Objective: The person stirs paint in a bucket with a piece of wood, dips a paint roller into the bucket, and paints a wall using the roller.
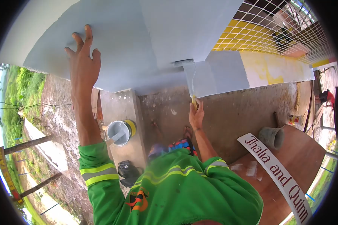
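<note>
My left hand rests against the blue-grey painted wall, its fingers spread and empty. In my right hand is the yellow handle of a paint roller. The roller head lies against the painted surface near the inner corner, at the end of a thin wire frame. Beside the roller, a patch of blue-grey paint meets a white and yellow section of wall. On a concrete ledge below my left forearm stands a paint bucket with grey paint and a brush or paddle in it.
A black bag-like object sits beside the ledge. To the right are a grey bucket, a brown board and a lettered white sign. White wire mesh covers the upper right. Wooden posts stand at left.
</note>
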Motion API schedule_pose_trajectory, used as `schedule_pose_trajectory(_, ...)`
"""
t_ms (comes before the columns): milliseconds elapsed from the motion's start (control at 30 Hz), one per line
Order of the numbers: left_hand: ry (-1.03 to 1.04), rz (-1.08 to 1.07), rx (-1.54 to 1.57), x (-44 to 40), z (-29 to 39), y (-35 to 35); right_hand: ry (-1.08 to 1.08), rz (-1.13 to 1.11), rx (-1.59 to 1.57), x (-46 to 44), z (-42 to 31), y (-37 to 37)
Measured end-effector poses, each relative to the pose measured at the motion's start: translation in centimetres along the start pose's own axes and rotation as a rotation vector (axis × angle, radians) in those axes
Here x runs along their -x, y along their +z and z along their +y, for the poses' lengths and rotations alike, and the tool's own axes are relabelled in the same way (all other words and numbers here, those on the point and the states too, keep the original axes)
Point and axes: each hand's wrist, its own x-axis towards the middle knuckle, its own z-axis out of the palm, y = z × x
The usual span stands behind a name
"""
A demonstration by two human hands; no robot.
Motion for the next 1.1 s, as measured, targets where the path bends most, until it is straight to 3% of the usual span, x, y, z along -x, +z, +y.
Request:
schedule_pose_trajectory(67, -0.008, 0.008, -0.027, 0.2, 0.3, 0.0, 0.023, 0.014, -0.108, -0.3, 0.0, 0.1)
schedule_pose_trajectory(167, -0.02, 0.006, -0.022, 0.1, 0.6, -0.1, -0.116, 0.034, -0.123, -0.9, -1.7, -0.6)
schedule_pose_trajectory(400, -0.03, 0.023, -0.076, 0.0, 0.4, 0.4, -0.108, -0.021, -0.442, -4.5, -15.3, -3.3)
schedule_pose_trajectory(567, -0.068, -0.031, 0.012, 0.1, 1.0, -0.5, -0.294, 0.021, -0.6, -7.2, -19.2, -4.0)
schedule_pose_trajectory(667, -0.052, -0.033, 0.008, 0.0, 0.6, -0.2, -0.26, 0.032, -0.627, -7.7, -20.2, -6.0)
schedule_pose_trajectory(767, -0.058, -0.029, 0.01, 0.0, 0.2, 0.0, -0.344, 0.043, -0.56, -9.5, -17.5, -7.4)
schedule_pose_trajectory(933, -0.049, -0.029, 0.013, -0.1, 0.6, -0.1, -0.356, 0.105, -0.175, -9.2, -6.1, -7.6)
schedule_pose_trajectory(1100, -0.026, -0.019, 0.009, -0.1, 1.2, -0.3, -0.337, 0.154, 0.02, -6.2, 2.3, -6.6)
